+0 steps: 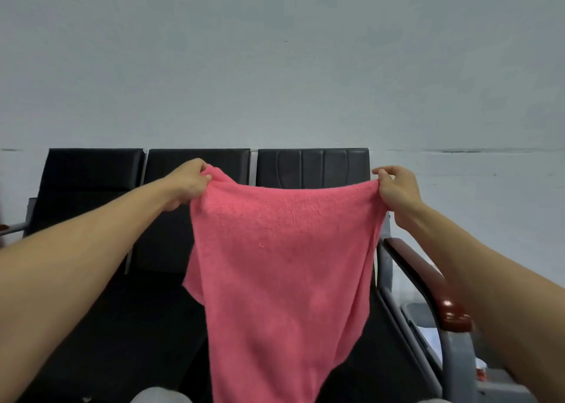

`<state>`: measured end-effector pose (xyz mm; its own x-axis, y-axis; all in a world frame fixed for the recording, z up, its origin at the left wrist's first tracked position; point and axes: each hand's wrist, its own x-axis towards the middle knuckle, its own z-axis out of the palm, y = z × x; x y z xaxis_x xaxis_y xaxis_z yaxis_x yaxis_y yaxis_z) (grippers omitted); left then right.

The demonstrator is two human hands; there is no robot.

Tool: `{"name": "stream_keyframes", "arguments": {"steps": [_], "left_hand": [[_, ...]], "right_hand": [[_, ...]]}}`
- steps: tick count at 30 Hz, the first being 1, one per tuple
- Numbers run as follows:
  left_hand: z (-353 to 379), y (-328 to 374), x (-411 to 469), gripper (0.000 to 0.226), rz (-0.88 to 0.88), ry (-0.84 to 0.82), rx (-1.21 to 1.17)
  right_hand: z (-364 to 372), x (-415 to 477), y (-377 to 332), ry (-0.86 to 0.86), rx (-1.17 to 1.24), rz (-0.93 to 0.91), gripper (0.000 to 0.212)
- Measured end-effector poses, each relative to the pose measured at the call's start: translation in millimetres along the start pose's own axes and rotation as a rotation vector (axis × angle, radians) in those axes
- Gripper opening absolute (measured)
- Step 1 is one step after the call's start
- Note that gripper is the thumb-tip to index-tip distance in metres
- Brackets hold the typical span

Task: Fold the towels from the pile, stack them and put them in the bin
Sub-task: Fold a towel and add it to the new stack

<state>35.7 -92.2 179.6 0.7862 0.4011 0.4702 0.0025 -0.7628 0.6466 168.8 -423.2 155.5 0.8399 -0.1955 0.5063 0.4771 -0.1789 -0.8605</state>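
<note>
A pink towel (281, 265) hangs spread out in the air in front of me, its top edge stretched between both hands. My left hand (191, 184) pinches the upper left corner. My right hand (396, 188) pinches the upper right corner. The towel's lower part droops down past the bottom of the view and covers the middle of the seats behind it. No pile, stack or bin shows in this view.
A row of black padded seats (91, 182) stands against a pale wall (275, 66). A dark red armrest (428, 280) on a grey metal frame sits at the right. Something pale (159, 395) shows at the bottom edge.
</note>
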Motion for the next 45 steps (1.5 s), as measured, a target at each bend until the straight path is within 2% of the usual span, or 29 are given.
{"name": "stream_keyframes", "arguments": {"steps": [2, 6, 8, 10, 12, 14, 16, 18, 21, 25, 28, 31, 34, 36, 38, 40, 43, 45], "left_hand": [[-1, -3, -3, 0.022, -0.012, -0.037, -0.018], [6, -4, -2, 0.02, -0.108, -0.016, -0.148], [6, -5, 0, 0.032, -0.216, -0.054, -0.216], [4, -5, -1, 0.055, -0.31, -0.113, -0.362], [1, -2, -6, 0.063, -0.326, -0.185, -0.545], [-4, 1, -12, 0.058, -0.268, -0.321, -0.584], [-9, 0, -19, 0.061, -0.181, -0.439, -0.504], [-9, -2, -21, 0.068, -0.097, -0.458, -0.324], [-2, -3, -23, 0.058, 0.068, -0.393, 0.074], [3, -3, -21, 0.045, 0.237, -0.224, 0.409], [5, -6, -19, 0.04, 0.263, -0.148, 0.479], [5, -8, -19, 0.022, 0.227, -0.103, 0.482], [7, -11, -20, 0.01, 0.142, -0.092, 0.351], [8, -13, -21, 0.007, 0.047, -0.071, 0.126], [10, -15, -21, 0.009, -0.073, -0.051, -0.162], [14, -14, -21, 0.012, -0.192, -0.013, -0.347], [17, -10, -18, 0.019, -0.288, 0.011, -0.433], [17, -8, -14, 0.026, -0.299, -0.028, -0.415]], "right_hand": [[-3, 1, 2, -0.011, 0.046, 0.041, 0.023], [-6, -4, 2, -0.079, 0.285, 0.204, 0.016], [-6, -4, 2, -0.069, 0.424, 0.273, 0.012], [-6, -4, 1, -0.069, 0.546, 0.326, 0.007], [-8, -7, 0, -0.141, 0.646, 0.329, 0.016], [-12, -10, 1, -0.245, 0.681, 0.292, 0.029], [-16, -13, 3, -0.273, 0.614, 0.233, 0.036], [-18, -15, 3, -0.248, 0.499, 0.17, 0.036], [-18, -13, 6, -0.196, 0.356, 0.065, 0.03], [-13, -6, 14, -0.085, 0.059, -0.068, 0.022], [-9, -9, 11, -0.043, -0.058, -0.129, 0.022], [-7, -13, 7, -0.027, -0.169, -0.191, 0.023], [-9, -12, 8, -0.019, -0.23, -0.207, 0.025], [-10, -8, 9, -0.01, -0.234, -0.174, 0.021], [-10, -4, 11, -0.012, -0.154, -0.056, 0.014], [-12, -4, 13, -0.065, -0.01, 0.07, 0.014], [-17, -8, 11, -0.136, 0.126, 0.183, 0.007], [-19, -10, 8, -0.172, 0.178, 0.226, 0.008]]}}
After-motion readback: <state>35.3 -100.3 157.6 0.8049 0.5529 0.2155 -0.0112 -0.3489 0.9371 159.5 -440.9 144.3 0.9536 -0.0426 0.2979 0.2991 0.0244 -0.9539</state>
